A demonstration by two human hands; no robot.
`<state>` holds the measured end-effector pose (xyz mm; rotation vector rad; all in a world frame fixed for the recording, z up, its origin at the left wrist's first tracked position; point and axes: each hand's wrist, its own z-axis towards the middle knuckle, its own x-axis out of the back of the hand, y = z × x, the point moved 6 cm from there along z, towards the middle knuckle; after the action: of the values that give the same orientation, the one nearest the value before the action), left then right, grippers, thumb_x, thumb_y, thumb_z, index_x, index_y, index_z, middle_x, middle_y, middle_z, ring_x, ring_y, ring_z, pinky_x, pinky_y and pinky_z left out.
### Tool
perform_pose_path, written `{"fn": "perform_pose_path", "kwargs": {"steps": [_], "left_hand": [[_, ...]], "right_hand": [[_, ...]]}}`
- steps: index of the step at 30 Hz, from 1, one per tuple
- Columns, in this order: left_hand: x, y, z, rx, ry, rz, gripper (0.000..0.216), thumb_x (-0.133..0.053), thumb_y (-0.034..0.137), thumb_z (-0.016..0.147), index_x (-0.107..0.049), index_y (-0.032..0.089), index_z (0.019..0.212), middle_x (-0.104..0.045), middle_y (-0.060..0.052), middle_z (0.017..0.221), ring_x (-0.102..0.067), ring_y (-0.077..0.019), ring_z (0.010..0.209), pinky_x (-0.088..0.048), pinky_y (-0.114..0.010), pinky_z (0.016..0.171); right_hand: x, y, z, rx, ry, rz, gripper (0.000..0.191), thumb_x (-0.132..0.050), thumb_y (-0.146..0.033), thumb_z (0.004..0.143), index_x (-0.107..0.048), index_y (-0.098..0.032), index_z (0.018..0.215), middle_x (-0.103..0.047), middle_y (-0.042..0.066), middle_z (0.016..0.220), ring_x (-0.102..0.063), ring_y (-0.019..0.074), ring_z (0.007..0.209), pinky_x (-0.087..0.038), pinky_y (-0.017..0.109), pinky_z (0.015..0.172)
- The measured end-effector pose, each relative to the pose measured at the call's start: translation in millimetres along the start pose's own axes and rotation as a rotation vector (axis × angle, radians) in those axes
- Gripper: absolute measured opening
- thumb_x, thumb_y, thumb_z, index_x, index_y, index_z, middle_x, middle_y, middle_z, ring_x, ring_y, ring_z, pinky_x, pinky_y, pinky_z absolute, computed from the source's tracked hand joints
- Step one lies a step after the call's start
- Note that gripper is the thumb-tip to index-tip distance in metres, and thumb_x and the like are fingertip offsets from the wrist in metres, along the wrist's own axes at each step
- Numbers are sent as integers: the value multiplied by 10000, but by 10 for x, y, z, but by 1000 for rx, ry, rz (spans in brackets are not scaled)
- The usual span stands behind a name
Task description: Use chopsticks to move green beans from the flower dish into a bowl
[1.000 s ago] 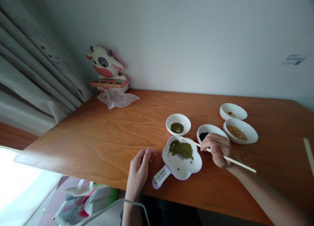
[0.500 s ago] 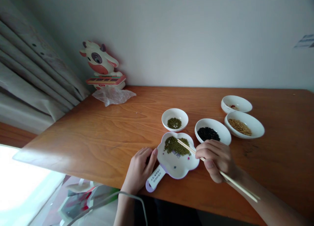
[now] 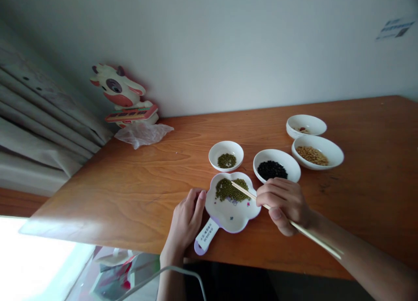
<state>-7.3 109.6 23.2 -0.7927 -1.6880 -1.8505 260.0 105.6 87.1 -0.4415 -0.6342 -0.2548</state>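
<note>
My right hand [image 3: 284, 205] is closed around a pair of chopsticks [image 3: 318, 240]. Their tips touch the green mung beans [image 3: 232, 190] heaped in the upper part of a flower-shaped white dish [image 3: 230, 220] with a purple rim and a labelled handle. At the dish's left edge, my left hand [image 3: 187, 216] has its fingers curled and its thumb against the rim. Just behind the dish stands a small white bowl [image 3: 214, 156] with more mung beans. A white bowl [image 3: 294, 168] of black beans sits beyond my right hand, which covers part of its front.
Farther right are a bowl [image 3: 336, 150] of yellowish beans and a bowl [image 3: 316, 124] with a few reddish-brown bits. A cow-shaped toy keyboard [image 3: 126, 96] and a crumpled plastic bag [image 3: 143, 134] lie at the back left. A grey cable [image 3: 170, 269] crosses my left wrist.
The view has shifted and tilted slightly, so everything sits a little differently in the picture. Both hands keep their places at the dish, the chopstick tips still among the mung beans.
</note>
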Motion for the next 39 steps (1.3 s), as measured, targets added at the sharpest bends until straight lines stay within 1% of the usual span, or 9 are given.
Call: {"fn": "perform_pose_path", "kwargs": {"steps": [4, 8, 14, 16, 21, 28, 31, 34, 39], "left_hand": [[-30, 76, 73, -9, -53, -12, 318, -442, 485, 1119, -643, 287, 1265, -775, -36, 1092, -725, -231, 967, -491, -304, 814], [-80, 128, 100, -63, -28, -19, 313, -440, 443, 1126, -695, 269, 1176, -768, -37, 1075, -711, -211, 974, -485, -285, 823], [-96, 162, -12, -109, -32, -6, 331, -424, 402, 1133, -718, 252, 1153, -734, -48, 990, -680, -205, 920, -481, -288, 825], [-100, 180, -37, -117, -56, 4, 363, -393, 397, 1141, -722, 247, 1159, -717, -53, 965, -669, -204, 902, -481, -292, 829], [-99, 213, -50, -141, -50, 22, 388, -374, 395, 1144, -726, 232, 1149, -682, -53, 909, -642, -195, 828, -475, -289, 798], [-104, 214, -73, -154, -55, 39, 342, -423, 387, 1133, -735, 250, 1164, -692, -39, 886, -652, -188, 814, -469, -283, 778], [-106, 196, -81, -145, -50, 15, 289, -445, 384, 1127, -702, 263, 1183, -736, -37, 970, -689, -192, 884, -474, -287, 813], [-105, 148, -83, -103, -31, 17, 250, -473, 410, 1115, -635, 238, 1035, -731, -28, 915, -685, -193, 846, -460, -289, 768], [-138, 137, -87, -124, -66, 89, 420, -429, 420, 1127, -484, 222, 761, -610, -7, 729, -571, -167, 695, -393, -289, 682]], "right_hand": [[5, -5, -14, -11, 54, 18, 492, -261, -424, 1123, -631, -208, 879, -691, 59, 770, -594, 195, 695, -401, 366, 666], [-14, -53, -41, 4, 56, 16, 590, -190, -537, 1125, -615, -207, 885, -654, 49, 709, -568, 192, 653, -378, 366, 642], [-61, -139, -52, 61, 15, 10, 476, -302, -475, 1132, -638, -202, 933, -686, 58, 757, -584, 190, 676, -397, 358, 646], [-84, -123, -59, -14, 22, 120, 512, -281, -504, 1130, -641, -206, 919, -685, 52, 770, -596, 187, 689, -411, 355, 661], [-201, 20, -139, -384, 32, 452, 657, -156, -644, 1093, -625, -229, 893, -647, 34, 811, -603, 190, 734, -419, 359, 689], [-254, 43, -158, -402, -15, 471, 633, -188, -639, 1094, -610, -219, 880, -628, 32, 807, -578, 182, 731, -402, 354, 691], [-249, 26, -160, -374, -17, 494, 640, -199, -649, 1090, -605, -216, 852, -623, 31, 780, -576, 178, 712, -406, 355, 692], [-259, 1, -138, -353, -34, 555, 646, -200, -635, 1096, -606, -213, 822, -627, 28, 751, -590, 166, 686, -424, 340, 673], [-277, -28, -74, -288, -57, 504, 502, -296, -469, 1125, -623, -202, 853, -657, 40, 761, -614, 170, 718, -451, 339, 711]]}}
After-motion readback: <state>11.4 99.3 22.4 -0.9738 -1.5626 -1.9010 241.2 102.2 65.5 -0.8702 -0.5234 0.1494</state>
